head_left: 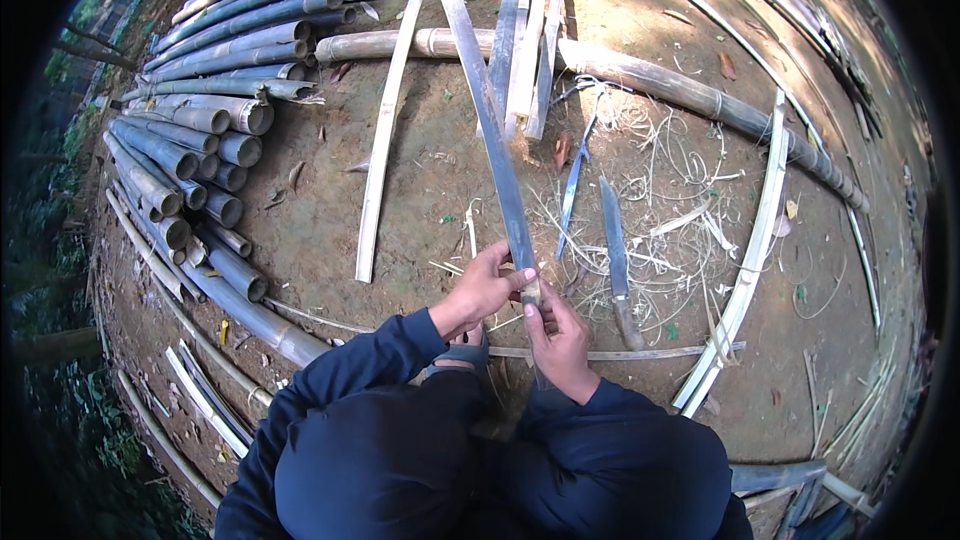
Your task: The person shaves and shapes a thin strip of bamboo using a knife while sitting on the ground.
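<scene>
A long split bamboo strip (487,130), dark on its upper face, runs from the far side of the ground back toward my lap. My left hand (482,290) is closed around it, thumb and fingers pinching its edge. Just nearer to me, my right hand (562,342) grips the same strip, its thumb lying on the face beside a pale node. To the right of my hands a machete (614,240) with a dark blade and a worn handle lies on the ground. Curled bamboo shavings (660,230) are scattered around that blade.
Cut bamboo poles (250,50) are stacked at the left. One thick pole (660,85) lies across the far side, with several split strips (528,50) resting on it. Pale strips (392,140) (750,250) lie left and right. A blue cord (574,180) lies near the shavings.
</scene>
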The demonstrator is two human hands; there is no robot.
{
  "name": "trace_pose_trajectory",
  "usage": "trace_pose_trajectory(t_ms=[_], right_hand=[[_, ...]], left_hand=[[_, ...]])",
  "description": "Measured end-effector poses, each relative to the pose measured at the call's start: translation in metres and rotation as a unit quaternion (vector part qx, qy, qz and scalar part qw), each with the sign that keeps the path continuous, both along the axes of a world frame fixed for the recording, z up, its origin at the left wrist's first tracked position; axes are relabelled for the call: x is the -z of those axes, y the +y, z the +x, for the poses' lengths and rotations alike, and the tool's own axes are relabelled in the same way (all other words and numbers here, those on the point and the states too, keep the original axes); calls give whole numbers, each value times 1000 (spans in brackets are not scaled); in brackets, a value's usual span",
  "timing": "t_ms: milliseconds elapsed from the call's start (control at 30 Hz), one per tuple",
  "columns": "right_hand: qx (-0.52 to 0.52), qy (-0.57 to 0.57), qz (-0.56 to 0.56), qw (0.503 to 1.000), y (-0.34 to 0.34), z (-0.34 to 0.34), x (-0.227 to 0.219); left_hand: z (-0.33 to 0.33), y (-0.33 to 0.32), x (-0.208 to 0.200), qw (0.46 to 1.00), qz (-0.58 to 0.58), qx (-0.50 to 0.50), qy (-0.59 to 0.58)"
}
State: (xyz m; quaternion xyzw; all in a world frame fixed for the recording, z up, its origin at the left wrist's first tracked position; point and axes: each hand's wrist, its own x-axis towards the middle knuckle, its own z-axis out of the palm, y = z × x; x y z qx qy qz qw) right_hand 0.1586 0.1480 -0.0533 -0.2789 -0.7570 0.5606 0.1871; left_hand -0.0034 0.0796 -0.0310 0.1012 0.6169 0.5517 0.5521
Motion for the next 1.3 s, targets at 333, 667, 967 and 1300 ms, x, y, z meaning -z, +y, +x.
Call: trace_pose_trajectory(t_ms=[333,667,967,1300], right_hand=[[35,11,41,998,14,-8,-12],[-15,-8,62,998,15,-5,-9],[-45,-35,22,998,29,2,6],[-40,43,-216,975,70,-29,12]], left_hand=[[1,-8,-6,999,-34,34,-6],[3,-17,10,998,-25,36,-41],[-8,-23,12,997,-29,61,-40],[-14,-6,-16,984,67,165,-12]])
